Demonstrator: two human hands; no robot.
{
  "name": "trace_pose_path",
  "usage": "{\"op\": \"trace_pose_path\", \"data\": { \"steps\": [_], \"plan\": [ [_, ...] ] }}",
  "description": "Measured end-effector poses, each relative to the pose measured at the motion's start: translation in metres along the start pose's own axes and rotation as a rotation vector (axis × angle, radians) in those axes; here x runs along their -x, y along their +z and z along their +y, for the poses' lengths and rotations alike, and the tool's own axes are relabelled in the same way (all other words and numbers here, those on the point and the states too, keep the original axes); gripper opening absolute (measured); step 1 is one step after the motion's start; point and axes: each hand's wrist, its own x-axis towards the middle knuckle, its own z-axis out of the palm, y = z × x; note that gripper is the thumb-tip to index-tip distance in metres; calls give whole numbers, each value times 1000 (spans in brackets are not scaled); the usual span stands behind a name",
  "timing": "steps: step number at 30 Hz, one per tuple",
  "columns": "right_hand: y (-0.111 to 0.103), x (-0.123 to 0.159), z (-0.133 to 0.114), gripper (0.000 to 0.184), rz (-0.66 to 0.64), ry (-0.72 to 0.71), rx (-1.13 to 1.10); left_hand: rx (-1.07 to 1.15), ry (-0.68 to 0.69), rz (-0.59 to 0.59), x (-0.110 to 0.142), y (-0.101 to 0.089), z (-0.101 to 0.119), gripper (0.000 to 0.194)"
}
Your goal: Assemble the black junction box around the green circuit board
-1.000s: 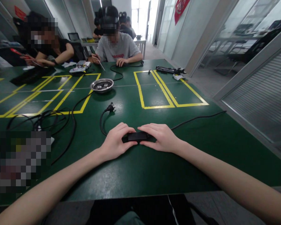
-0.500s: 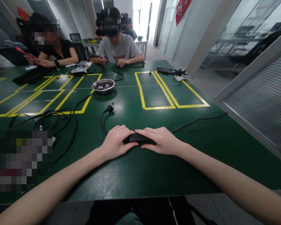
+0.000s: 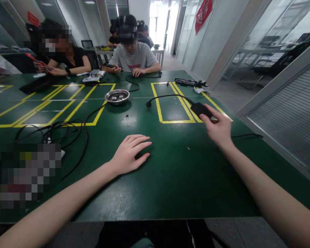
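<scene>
My right hand (image 3: 219,129) is closed around a black power adapter (image 3: 200,109), lifted over the right side of the green table (image 3: 170,186). From the adapter a short cord arcs leftward to a black plug (image 3: 148,104). Behind my right hand another black cable (image 3: 248,135) runs toward the table's right edge; where it joins is hidden. My left hand (image 3: 131,153) lies open on the tabletop, fingers spread and holding nothing.
A metal bowl (image 3: 117,97) with small metal parts stands beyond my left hand. Coiled black cables (image 3: 58,132) lie at left, near a blurred-out object. A black folded tripod-like item (image 3: 191,82) rests far right. Across the table a person in grey (image 3: 134,57) handles a tool.
My right hand has lifted the power adapter up and to the right, its plug cord swinging along. My left hand has let go of it and stayed about where it was.
</scene>
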Motion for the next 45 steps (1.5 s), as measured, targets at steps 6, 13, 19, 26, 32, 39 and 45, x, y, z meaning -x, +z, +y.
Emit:
{"op": "trace_pose_path", "data": {
  "steps": [6,13,19,26,32,39,45],
  "plan": [
    [-20,-24,46,47,226,80,115,20,20,-10,-1,0,0,24],
    [-24,-24,83,43,85,258,250,39,-7,-43,1,0,-1,25],
    [-26,-21,76,49,-21,210,271,62,-14,-60,1,0,-1,25],
    [-31,-32,53,55,-122,369,487,70,-18,-76,0,1,0,25],
    [-40,-48,58,50,-221,377,475,76,-49,-94,1,3,-1,26],
    [-39,-50,73,46,-205,262,479,77,-38,-90,0,2,-2,26],
    [-43,-50,92,49,-197,138,484,83,-30,-102,0,0,-1,26]
  ]
}}
